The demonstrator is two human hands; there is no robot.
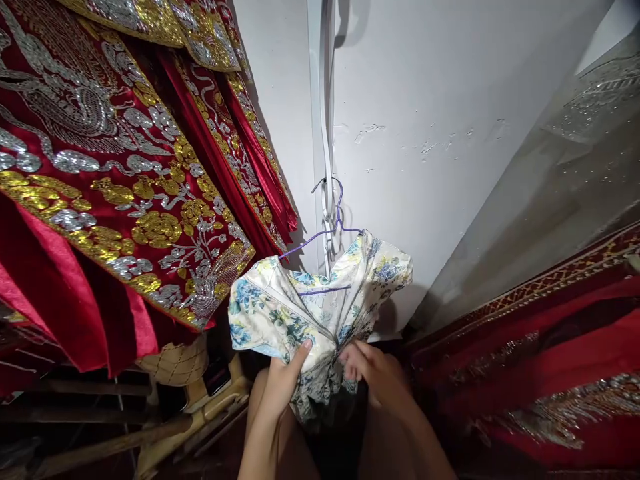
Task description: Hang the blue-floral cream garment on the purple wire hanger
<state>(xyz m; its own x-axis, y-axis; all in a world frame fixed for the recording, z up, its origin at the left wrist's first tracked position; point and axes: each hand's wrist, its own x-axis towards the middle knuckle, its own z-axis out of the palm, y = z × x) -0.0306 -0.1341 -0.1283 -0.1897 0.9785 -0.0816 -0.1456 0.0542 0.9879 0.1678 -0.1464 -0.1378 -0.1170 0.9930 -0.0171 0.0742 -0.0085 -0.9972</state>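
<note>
A white floral garment (pixel 300 320) with blue and yellow flowers hangs on a purple hanger (pixel 315 238), whose hook sits on a white strip on the wall. My left hand (pixel 289 373) grips the garment's front at the lower left, thumb on top and the other fingers hidden behind the cloth. On the right side, my right hand (pixel 361 363) is at the gathered waist with its fingers curled in on the fabric, slightly blurred. The garment's neckline is open, and the hanger's lower bar shows inside it.
Red cloth with gold and silver embroidery (pixel 160 200) hangs at the left, above a wooden chair (pixel 215 407). More red embroidered fabric (pixel 565 373) is at the lower right. A white wall (pixel 400 87) stands behind the garment.
</note>
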